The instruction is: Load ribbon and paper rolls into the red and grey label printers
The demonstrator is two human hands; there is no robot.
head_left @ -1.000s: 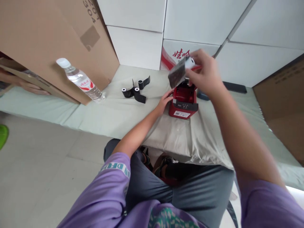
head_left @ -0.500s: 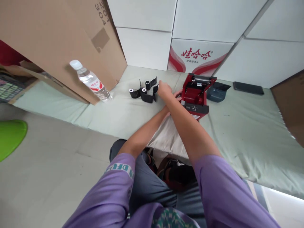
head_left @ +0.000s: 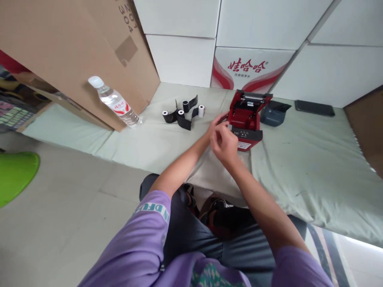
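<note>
Printer (head_left: 245, 119) beside curled right hand (head_left: 224, 143)

Red Chinese characters, 娃哈哈, spread across the white carton (head_left: 248, 65) at the back, with a smaller line beneath too fine to read. The cardboard box (head_left: 89, 48) shows "304", upside down. The purple sleeve (head_left: 152, 209) reads "IN DFU", cut off. The water bottle (head_left: 115, 103) label and the red printer (head_left: 245, 125) sticker stay illegible.
</note>
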